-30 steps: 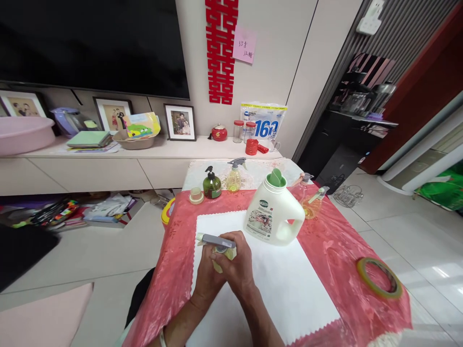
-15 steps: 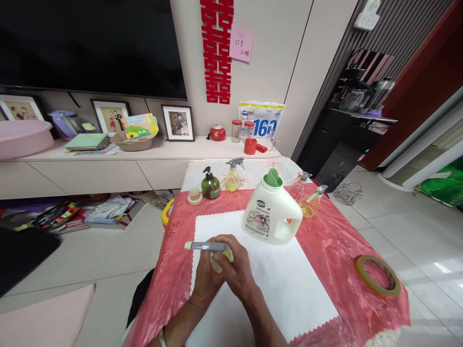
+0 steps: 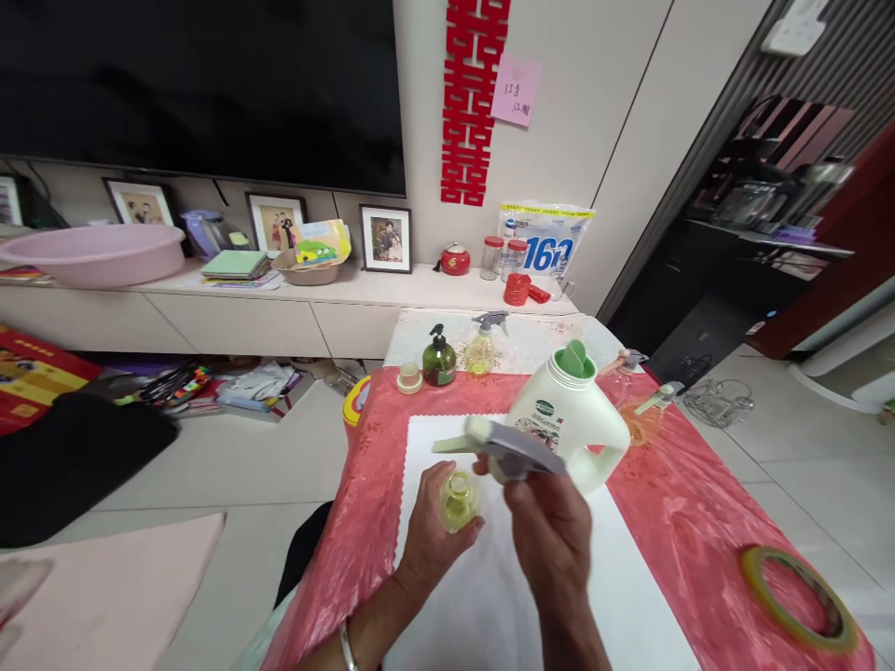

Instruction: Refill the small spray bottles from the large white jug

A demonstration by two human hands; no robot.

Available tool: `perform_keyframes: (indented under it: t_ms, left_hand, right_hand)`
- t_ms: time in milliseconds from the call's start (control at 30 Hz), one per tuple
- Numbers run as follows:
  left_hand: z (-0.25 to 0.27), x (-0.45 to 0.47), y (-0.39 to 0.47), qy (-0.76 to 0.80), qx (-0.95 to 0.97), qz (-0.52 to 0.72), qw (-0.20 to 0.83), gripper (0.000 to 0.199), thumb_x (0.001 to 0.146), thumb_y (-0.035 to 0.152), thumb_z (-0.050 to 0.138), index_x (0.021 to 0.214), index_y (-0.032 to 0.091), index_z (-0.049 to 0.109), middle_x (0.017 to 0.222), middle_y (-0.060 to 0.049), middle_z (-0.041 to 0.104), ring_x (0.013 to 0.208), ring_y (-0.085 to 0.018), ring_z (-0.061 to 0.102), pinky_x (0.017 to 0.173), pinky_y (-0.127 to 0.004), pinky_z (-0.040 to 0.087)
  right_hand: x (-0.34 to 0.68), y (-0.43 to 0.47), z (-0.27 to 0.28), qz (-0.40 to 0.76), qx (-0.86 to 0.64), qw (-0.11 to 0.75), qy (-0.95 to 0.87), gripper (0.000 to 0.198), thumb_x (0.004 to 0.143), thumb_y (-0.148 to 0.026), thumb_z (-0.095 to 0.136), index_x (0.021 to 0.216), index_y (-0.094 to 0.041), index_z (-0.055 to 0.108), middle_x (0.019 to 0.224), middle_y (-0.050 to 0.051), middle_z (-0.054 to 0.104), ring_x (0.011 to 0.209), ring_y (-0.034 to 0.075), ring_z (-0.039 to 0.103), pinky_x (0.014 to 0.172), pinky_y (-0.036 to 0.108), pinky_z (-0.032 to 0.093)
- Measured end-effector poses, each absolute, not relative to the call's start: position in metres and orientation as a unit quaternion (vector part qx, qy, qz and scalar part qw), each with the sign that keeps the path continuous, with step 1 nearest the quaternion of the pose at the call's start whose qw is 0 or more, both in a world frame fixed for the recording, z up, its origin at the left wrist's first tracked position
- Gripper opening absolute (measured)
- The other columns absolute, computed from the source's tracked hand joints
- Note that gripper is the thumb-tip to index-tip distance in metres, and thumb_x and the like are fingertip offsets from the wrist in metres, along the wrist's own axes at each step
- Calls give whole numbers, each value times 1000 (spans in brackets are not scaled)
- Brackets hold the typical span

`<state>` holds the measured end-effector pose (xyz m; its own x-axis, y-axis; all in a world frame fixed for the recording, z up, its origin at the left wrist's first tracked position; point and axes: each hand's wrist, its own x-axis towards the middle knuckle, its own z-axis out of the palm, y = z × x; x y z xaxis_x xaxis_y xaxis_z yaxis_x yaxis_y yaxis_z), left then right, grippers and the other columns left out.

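Observation:
My left hand (image 3: 430,527) is wrapped around a small yellowish clear bottle (image 3: 460,503), whose uncovered mouth points up. In my right hand (image 3: 552,527) is a grey spray nozzle (image 3: 521,449) with a pale tip, lifted up and to the right of the bottle, apart from it. Just behind the nozzle stands a large white detergent jug (image 3: 602,436), with a green scoop-like piece (image 3: 575,357) in its opening. Both hands are over a white sheet (image 3: 622,559) with a zigzag edge.
A green pump bottle (image 3: 439,362), a cream cap (image 3: 409,378) and a yellow spray bottle (image 3: 480,352) stand at the back. Two more spray bottles, one holding orange liquid (image 3: 643,424), are right of the jug. A tape roll (image 3: 798,596) lies on the red table cover (image 3: 713,522).
The spray nozzle has come off the bottle and moved up and right in my right hand. My left hand keeps the bottle. The view has turned left.

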<state>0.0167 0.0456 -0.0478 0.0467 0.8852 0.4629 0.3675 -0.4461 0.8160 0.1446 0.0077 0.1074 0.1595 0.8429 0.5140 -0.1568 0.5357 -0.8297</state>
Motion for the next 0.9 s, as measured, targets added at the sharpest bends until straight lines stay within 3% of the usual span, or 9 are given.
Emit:
perform_keyframes:
  t_ms: [100,200,333,467,567,733,900]
  left_hand:
    - [-53,17,46,446,690,520,235,69,79,49,71,136,20,45,131,-15,57,122,-33,61,102,-55,55]
    - [-55,17,46,448,690,518,235,68,81,50,70,137,20,45,131,-16,56,123,-32,61,102,-54,55]
    - [-56,17,46,452,691,512,236,67,81,48,70,136,20,46,130,-15,56,123,-33,60,103,-56,54]
    - [-56,17,45,463,683,509,244,65,80,44,71,136,20,48,131,-15,57,124,-33,60,104,-56,54]
    - [-54,16,45,456,682,512,255,65,81,42,71,137,22,47,132,-14,57,124,-32,59,103,-56,54]
    - [-52,16,45,447,679,527,248,65,80,43,72,137,23,48,130,-15,58,122,-32,60,102,-55,54]
    - [-54,16,45,449,682,523,244,66,81,44,72,138,22,47,131,-15,57,123,-33,60,102,-55,54]
  right_hand:
    - [160,-3,130,265,-306,750,-523,25,105,-23,59,129,-25,66,116,9,60,100,19,64,84,31,57]
    - [185,-16,138,238,-374,734,-514,22,105,-27,59,126,-23,67,110,10,61,98,19,64,87,32,56]
    - [228,-27,109,294,-521,619,-509,31,101,-42,65,116,-16,69,97,10,61,87,15,61,76,22,53]
    - [261,-30,59,379,-604,520,-471,59,90,-65,67,112,-11,70,103,14,61,75,16,57,63,24,50]
    - [270,-32,32,403,-648,431,-482,70,89,-75,56,108,-9,70,95,14,62,69,16,54,59,24,45]
    - [262,-28,8,400,-661,348,-530,64,87,-71,50,97,-12,72,83,9,61,70,17,54,63,25,45]
    - [247,-20,-3,328,-693,317,-558,51,86,-58,50,103,-17,75,97,8,63,88,22,57,79,30,44]
